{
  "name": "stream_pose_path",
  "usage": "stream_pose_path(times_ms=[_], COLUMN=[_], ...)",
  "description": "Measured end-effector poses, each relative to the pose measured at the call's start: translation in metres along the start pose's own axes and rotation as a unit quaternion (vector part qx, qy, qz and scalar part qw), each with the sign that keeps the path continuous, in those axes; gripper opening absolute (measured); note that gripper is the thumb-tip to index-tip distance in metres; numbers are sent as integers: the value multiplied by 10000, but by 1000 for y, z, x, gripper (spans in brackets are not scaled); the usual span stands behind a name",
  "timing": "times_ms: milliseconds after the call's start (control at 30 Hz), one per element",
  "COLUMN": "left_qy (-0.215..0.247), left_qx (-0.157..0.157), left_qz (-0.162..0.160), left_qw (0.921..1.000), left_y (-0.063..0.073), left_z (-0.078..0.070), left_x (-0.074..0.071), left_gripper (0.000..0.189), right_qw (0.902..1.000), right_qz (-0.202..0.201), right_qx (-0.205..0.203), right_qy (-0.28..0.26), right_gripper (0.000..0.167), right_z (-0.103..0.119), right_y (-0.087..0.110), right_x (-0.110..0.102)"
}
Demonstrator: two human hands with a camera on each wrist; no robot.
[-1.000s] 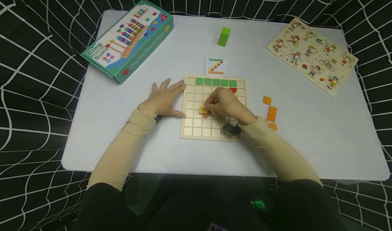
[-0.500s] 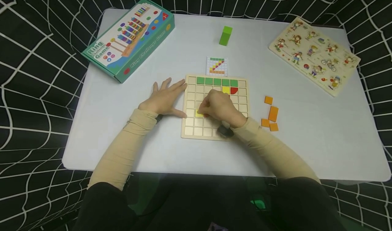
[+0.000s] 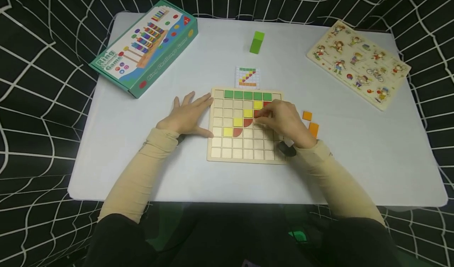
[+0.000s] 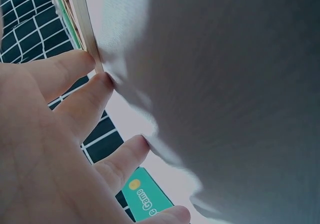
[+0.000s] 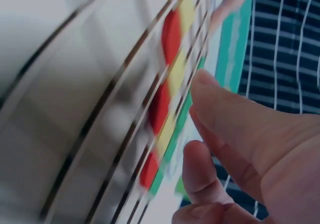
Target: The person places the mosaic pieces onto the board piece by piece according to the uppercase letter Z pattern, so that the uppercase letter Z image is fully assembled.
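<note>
A wooden grid board (image 3: 248, 143) lies flat on the white table. Green square tiles (image 3: 248, 95) fill part of its top row. Below them, yellow squares (image 3: 237, 122) and red quarter-round tiles (image 3: 237, 132) step down diagonally to the left. My left hand (image 3: 187, 116) rests with spread fingers, thumb and fingertips at the board's left edge. Over the board's right part hovers my right hand (image 3: 283, 119), hiding some squares and part of the red tiles. In the right wrist view its loosely bent fingers (image 5: 200, 169) hold nothing.
Orange pieces (image 3: 313, 129) lie right of the board, partly hidden by the right arm. A pattern card (image 3: 247, 78) lies behind the board, then a green block (image 3: 257, 42). A Ring Challenge Game box (image 3: 145, 48) lies back left, a picture puzzle board (image 3: 358, 64) back right.
My right hand set the yellow square into the board at the lower left of the diagonal, let go and moved right. My left hand stayed at the board's left edge.
</note>
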State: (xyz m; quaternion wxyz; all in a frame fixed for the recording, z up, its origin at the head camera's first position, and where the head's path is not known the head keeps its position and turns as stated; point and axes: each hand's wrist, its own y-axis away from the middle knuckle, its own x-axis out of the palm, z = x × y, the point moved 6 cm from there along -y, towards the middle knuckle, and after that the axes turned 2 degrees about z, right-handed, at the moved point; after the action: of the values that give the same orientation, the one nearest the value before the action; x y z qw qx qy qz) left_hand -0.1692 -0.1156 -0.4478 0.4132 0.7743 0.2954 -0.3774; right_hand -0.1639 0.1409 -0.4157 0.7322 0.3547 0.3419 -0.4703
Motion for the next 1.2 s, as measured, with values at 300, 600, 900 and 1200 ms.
stream_pose_path(times_ms=[300, 600, 900, 1200], left_qy=[2, -87, -95, -94], left_qx=[24, -17, -7, -34], left_qz=[-17, 32, -18, -43], left_qw=[10000, 10000, 10000, 9999], left_y=[-1, -3, -4, -2], left_z=[1, -1, 0, 2], left_x=[0, 0, 2, 3], left_gripper=[117, 118, 118, 119], right_qw=[9955, 9879, 9874, 9934], right_qz=[-580, -62, -66, -303], right_qx=[689, 1529, 1571, 1110], right_qy=[292, 233, 178, -24], right_gripper=[29, 40, 41, 28], right_z=[-62, -121, -131, -96], right_y=[24, 38, 39, 29], right_x=[-37, -56, -59, -64])
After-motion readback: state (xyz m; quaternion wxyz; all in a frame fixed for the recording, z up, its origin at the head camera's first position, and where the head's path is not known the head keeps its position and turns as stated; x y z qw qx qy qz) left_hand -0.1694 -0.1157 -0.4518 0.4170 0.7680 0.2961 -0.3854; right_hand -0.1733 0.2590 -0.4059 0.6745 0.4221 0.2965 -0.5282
